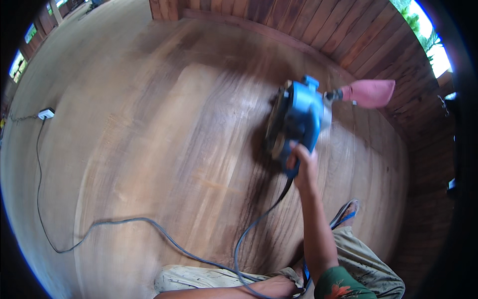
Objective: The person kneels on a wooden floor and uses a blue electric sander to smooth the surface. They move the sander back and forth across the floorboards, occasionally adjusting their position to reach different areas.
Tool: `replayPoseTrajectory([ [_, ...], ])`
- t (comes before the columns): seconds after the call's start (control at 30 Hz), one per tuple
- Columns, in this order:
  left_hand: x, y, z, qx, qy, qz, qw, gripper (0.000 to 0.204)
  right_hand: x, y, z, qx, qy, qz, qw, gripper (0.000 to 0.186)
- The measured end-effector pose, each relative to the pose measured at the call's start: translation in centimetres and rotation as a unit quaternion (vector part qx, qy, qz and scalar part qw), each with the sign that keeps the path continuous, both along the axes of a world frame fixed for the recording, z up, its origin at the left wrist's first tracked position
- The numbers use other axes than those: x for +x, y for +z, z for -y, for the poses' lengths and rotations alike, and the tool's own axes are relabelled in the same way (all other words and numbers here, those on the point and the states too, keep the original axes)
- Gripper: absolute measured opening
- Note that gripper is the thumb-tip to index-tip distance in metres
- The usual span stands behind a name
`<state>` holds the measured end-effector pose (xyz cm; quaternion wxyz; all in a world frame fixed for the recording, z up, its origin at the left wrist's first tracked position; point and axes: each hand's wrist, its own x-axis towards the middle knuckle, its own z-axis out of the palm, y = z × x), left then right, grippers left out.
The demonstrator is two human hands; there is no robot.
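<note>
My right hand (302,160) is wrapped around the rear handle of a blue belt sander (304,107), right of the middle of the view. The sander is tipped on its side, its belt side facing left. Whether it touches the wooden floor (199,134) cannot be made out. A pink dust bag (369,93) sticks out from its right side. From the handle a dark power cord (244,234) runs down toward my legs. My left hand (283,286) lies low at the bottom edge, by my leg and the cord; its fingers are not clear.
The cord continues left across the floor to a white socket block (46,113). A wall of reddish wooden boards (358,37) curves along the back and right. My sandalled foot (346,213) stands right of my right forearm. Open daylight shows at the upper right.
</note>
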<state>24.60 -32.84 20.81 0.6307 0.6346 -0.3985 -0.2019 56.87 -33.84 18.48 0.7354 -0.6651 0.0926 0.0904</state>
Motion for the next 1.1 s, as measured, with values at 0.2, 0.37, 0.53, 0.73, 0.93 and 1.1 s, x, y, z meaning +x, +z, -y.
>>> replayPoseTrajectory([
  [0.2,0.4,-5.0,0.4,0.060,-0.067,0.001,0.996,0.029,18.5,-2.2,0.2,-0.001,0.011,0.040,0.999,0.016],
  [0.37,1.5,-7.7,-2.1,0.010,0.107,-0.222,0.969,0.045,23.7,-4.3,0.7,0.021,-0.004,0.043,0.999,0.016],
  [0.53,1.4,-6.5,-3.1,0.032,0.038,-0.218,0.975,0.036,21.6,-4.2,1.3,0.026,-0.003,0.057,0.998,0.016],
  [0.73,2.3,-1.4,-2.7,0.150,-0.132,0.020,0.980,0.031,13.4,-0.3,-0.7,-0.006,0.021,0.020,1.000,0.014],
  [0.93,4.6,4.3,-3.8,0.019,-0.008,-0.065,0.998,0.028,3.2,4.9,-2.6,-0.029,0.028,-0.016,0.999,0.018],
  [1.1,6.4,3.1,-2.8,0.002,-0.050,0.002,0.999,0.011,-2.0,9.3,-6.6,-0.056,-0.009,-0.056,0.997,0.022],
])
